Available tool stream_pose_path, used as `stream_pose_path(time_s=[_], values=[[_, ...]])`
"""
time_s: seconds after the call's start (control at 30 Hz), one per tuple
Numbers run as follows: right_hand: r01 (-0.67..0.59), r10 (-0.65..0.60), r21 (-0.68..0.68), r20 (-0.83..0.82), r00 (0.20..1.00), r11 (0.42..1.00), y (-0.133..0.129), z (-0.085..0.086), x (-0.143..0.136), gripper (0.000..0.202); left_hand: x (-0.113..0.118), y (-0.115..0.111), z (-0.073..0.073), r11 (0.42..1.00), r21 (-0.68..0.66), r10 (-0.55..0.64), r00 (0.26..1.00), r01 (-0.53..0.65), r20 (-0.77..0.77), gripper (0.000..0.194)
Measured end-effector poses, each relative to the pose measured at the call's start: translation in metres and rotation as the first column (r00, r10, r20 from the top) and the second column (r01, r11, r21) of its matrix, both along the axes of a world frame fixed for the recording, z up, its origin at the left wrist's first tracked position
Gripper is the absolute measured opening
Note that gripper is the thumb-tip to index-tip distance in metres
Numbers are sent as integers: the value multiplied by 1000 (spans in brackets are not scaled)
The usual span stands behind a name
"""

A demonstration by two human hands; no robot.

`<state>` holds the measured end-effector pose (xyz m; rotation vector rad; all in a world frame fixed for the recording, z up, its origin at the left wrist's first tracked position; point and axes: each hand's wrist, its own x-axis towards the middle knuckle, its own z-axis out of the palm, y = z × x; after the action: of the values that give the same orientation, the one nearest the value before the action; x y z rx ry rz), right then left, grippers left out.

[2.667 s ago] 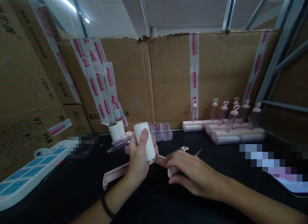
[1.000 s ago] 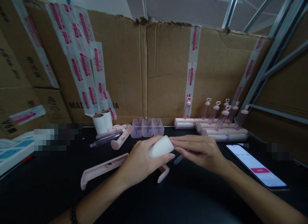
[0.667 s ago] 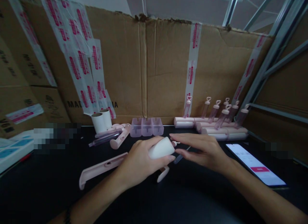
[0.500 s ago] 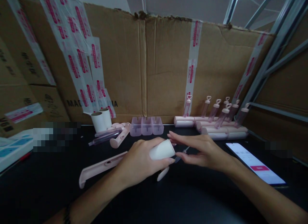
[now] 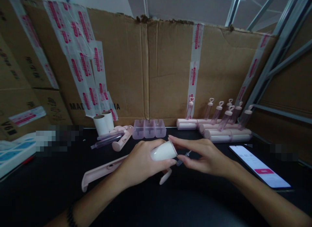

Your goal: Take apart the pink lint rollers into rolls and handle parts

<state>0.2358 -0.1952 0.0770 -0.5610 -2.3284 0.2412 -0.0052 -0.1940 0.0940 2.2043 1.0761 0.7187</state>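
Note:
My left hand (image 5: 142,160) is wrapped round a white lint roller roll (image 5: 163,151), its right end facing my right hand. The thumb and index finger of my right hand (image 5: 207,153) grip the rim at that end, where a thin pinkish edge shows. A long pale pink handle shell (image 5: 104,171) lies on the table, partly hidden by my left hand. Below the roll, the rounded end of a pink part (image 5: 166,177) shows. Behind my right fingertips lies a clear handle piece (image 5: 181,159), partly covered.
At the back left stand white rolls (image 5: 100,124) beside clear purplish strips (image 5: 109,140) and a pink shell (image 5: 123,139). A purple compartment box (image 5: 149,129) is at the back middle. Assembled pink lint rollers (image 5: 226,135) lie back right. A lit phone (image 5: 260,166) lies right. Cardboard (image 5: 168,71) walls the back.
My right fingertips have shifted slightly along the roll's end rim. The roll stays in my left hand, turned a little. The whole view has shifted slightly.

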Motion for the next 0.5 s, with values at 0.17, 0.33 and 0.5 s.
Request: stream_pose_path(time_s=[0.17, 0.33, 0.5], values=[[199, -207, -139, -48, 977, 970, 5, 12, 11, 44, 0, 7, -8, 999, -40, 39, 972, -31, 230, 35], [249, -159, -178, 408, 899, 952, 22, 8, 21, 27, 4, 7, -14, 957, -282, 193, 874, -67, 445, 43], [251, -106, -218, 516, 850, 943, 31, -16, 13, 14, 7, 4, -16, 945, -325, 183, 803, 15, 568, 40]])
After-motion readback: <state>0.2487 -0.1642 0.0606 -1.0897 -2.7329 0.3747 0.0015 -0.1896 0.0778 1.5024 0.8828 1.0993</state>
